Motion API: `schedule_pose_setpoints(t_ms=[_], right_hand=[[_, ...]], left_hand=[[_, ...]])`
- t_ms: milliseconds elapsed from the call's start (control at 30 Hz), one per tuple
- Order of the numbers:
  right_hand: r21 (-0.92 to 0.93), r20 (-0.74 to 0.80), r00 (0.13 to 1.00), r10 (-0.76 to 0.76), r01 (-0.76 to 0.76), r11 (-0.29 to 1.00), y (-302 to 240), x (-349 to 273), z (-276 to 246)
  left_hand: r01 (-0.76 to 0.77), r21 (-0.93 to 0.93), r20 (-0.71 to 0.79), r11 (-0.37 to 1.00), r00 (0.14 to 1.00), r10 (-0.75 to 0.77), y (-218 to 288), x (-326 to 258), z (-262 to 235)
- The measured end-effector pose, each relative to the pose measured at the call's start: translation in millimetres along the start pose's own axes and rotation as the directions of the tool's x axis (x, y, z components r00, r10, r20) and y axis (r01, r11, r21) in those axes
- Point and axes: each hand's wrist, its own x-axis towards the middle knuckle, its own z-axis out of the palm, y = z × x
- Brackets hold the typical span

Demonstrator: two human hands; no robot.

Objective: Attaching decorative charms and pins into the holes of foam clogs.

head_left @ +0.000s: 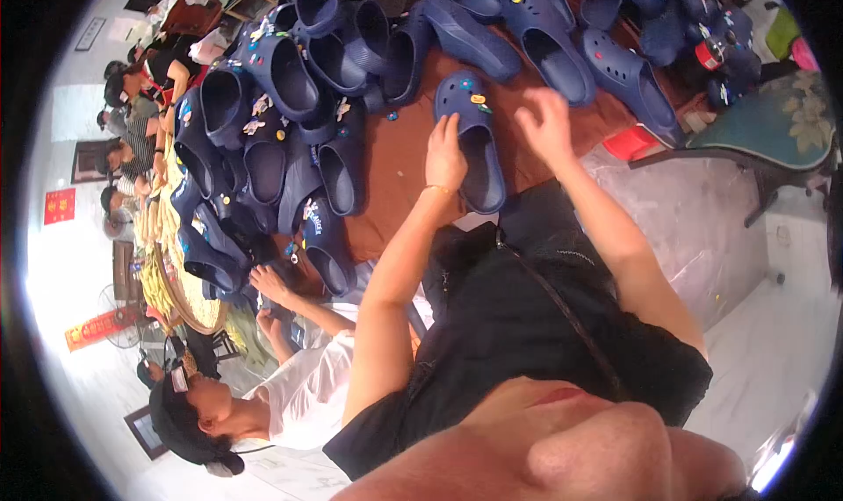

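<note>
In front of me on the brown tablecloth (395,176) lies a navy blue clog (481,172), its toe pointing away. Small colourful charms (474,97) sit on its toe part. My left hand (446,154) grips the clog's left side, its fingertips over the upper near the opening. To the right of the clog, apart from it, my right hand (546,123) is raised with its fingers spread and slightly blurred. I see nothing held in it. A small charm (392,115) lies loose on the cloth left of the clog.
Piled navy clogs (290,79) cover the table's left; more clogs (549,53) lie beyond my hands. At my left, a co-worker in a white shirt (312,400) reaches a hand (270,283) toward the clogs. A green-backed chair (764,119) and a red container (630,141) stand right.
</note>
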Motion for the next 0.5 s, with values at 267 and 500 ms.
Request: schedule_pose_setpoints(t_ms=[267,500], right_hand=[[-0.399,-0.567,0.758,0.322,-0.595,0.698,97,60,-75],[-0.507,-0.248,0.826,0.505,-0.555,0.659,140,40,-109]], left_hand=[[0.098,0.001,-0.167,0.995,0.981,-0.097,-49,-40,-35],[0.204,0.059,-0.237,0.977,0.954,-0.185,-61,-52,-35]])
